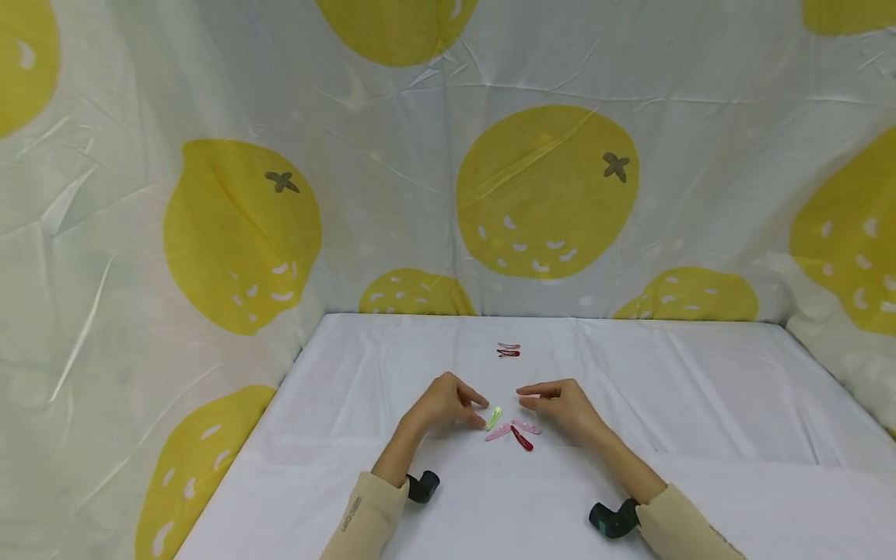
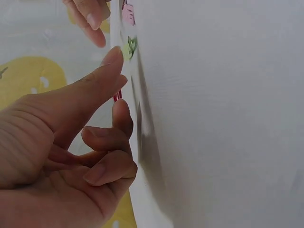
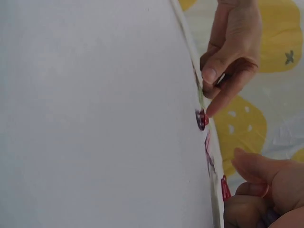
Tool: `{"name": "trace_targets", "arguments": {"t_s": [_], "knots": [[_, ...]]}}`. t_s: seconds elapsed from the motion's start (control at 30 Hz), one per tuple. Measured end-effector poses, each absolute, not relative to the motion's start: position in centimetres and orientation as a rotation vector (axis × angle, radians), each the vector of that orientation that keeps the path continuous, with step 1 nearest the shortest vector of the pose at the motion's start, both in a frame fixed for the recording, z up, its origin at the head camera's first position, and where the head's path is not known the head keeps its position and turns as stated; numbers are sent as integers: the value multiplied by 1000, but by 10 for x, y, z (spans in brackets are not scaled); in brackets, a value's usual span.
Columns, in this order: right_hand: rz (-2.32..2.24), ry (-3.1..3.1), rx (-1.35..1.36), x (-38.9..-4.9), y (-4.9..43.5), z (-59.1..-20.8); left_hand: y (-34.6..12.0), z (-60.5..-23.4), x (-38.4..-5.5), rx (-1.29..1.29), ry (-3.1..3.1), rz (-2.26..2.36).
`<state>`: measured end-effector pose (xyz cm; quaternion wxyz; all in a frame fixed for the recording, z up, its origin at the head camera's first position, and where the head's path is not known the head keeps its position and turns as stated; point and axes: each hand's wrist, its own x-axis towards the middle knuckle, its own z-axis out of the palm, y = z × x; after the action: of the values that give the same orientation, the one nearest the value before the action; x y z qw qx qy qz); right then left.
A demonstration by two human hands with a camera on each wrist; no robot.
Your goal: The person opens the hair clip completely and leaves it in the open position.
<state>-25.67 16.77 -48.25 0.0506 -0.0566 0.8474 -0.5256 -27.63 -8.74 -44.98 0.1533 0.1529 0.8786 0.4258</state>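
Observation:
Several small snap hair clips lie on the white cloth between my hands. A yellow-green hair clip (image 1: 494, 418) is closest to my left hand (image 1: 451, 402), whose thumb and fingertips stand apart around nothing. Below it lies a pink hair clip (image 1: 498, 433), with a red hair clip (image 1: 522, 439) slanting to its right. Another pink hair clip (image 1: 527, 427) is just below the fingertips of my right hand (image 1: 563, 404). That hand points inward with thumb and index finger a little apart, holding nothing. In the left wrist view, my left hand (image 2: 90, 128) hovers beside the cloth with bent fingers.
Farther back on the white-covered table (image 1: 672, 389) lie a thin reddish clip (image 1: 509, 345) and a dark red clip (image 1: 509, 354), side by side. A white curtain (image 1: 392, 194) printed with yellow lemons hangs behind and on both sides. Black devices (image 1: 614, 519) are worn at both wrists.

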Motion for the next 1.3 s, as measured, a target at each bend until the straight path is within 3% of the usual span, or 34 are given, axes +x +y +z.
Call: {"name": "trace_targets", "arguments": {"t_s": [0.43, 1.3], "knots": [[-1543, 2558, -605, -250, 150, -488, -84, -454, -267, 511, 2450, 1248], [-1529, 2612, -549, -251, 145, -494, -86, -459, -270, 507, 2591, 1292]]}}
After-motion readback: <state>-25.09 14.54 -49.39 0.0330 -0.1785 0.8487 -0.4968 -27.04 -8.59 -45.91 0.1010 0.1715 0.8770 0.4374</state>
